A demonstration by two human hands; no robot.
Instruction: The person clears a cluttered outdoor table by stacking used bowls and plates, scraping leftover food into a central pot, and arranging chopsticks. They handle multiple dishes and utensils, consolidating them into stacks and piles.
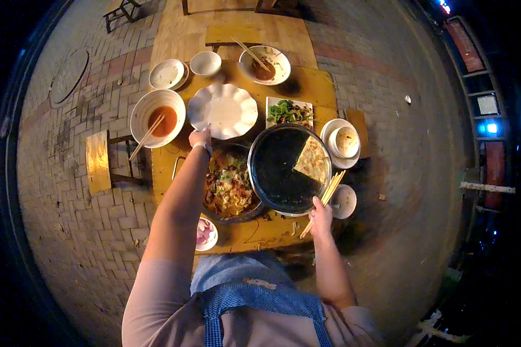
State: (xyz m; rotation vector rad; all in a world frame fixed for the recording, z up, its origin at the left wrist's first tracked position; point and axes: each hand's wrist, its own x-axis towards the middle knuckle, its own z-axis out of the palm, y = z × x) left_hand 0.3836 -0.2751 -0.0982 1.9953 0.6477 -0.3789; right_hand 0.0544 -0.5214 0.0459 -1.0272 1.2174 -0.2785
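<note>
My left hand (201,138) grips the near rim of a white scalloped plate (222,111) that holds no food. Below it, partly hidden by my forearm, is a metal pan of stewed food (231,186). My right hand (321,216) is closed around a bundle of wooden chopsticks (335,187) beside the table's near right part. Just above that hand lies a round black pan (278,173) with flatbread wedges (312,160) on its right side. Behind the pan stands a square white plate of greens and meat (289,112).
On the yellow wooden table (243,238) stand a bowl of red sauce with chopsticks (158,119), a used bowl (265,65), a small white bowl (205,63), stacked dishes (166,74), nested bowls (345,142) and a small bowl of pink slices (206,234). Wooden stools (98,161) flank it.
</note>
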